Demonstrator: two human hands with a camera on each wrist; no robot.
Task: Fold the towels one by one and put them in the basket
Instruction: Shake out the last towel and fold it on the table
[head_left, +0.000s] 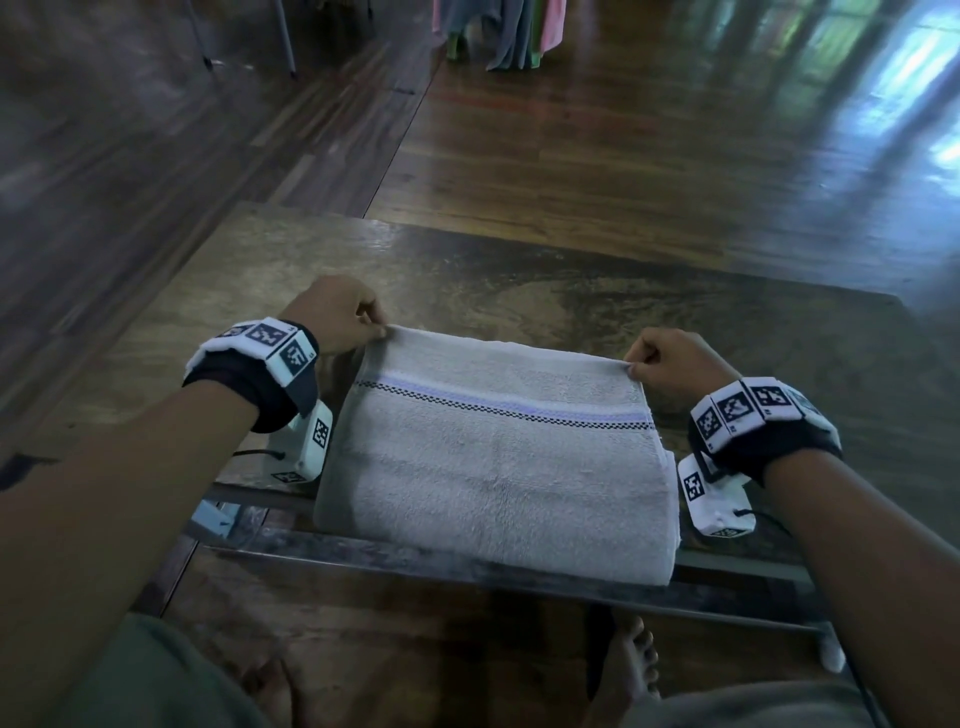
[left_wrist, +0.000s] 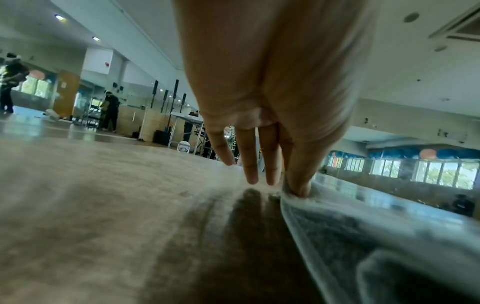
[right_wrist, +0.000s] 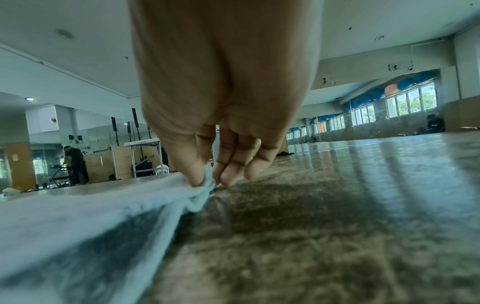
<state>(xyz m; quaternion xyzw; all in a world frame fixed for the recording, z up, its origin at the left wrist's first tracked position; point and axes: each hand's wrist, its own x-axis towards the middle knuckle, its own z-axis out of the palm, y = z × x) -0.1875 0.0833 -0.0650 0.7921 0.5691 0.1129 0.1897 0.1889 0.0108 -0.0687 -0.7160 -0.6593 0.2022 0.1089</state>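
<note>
A pale grey towel (head_left: 493, 457) with a purple and black checked stripe lies folded on the low table (head_left: 519, 291), its near edge hanging over the table's front. My left hand (head_left: 348, 322) pinches the towel's far left corner, and the left wrist view shows the thumb pressed onto the towel (left_wrist: 337, 226) edge. My right hand (head_left: 670, 364) pinches the far right corner; in the right wrist view the thumb and fingers hold a bunched bit of towel (right_wrist: 103, 205). No basket is in view.
Dark wooden floor (head_left: 623, 156) stretches beyond the table. Coloured cloths (head_left: 498, 31) hang at the far top centre, with metal legs (head_left: 285, 41) at the top left. My bare feet (head_left: 631, 670) show under the table's front rail.
</note>
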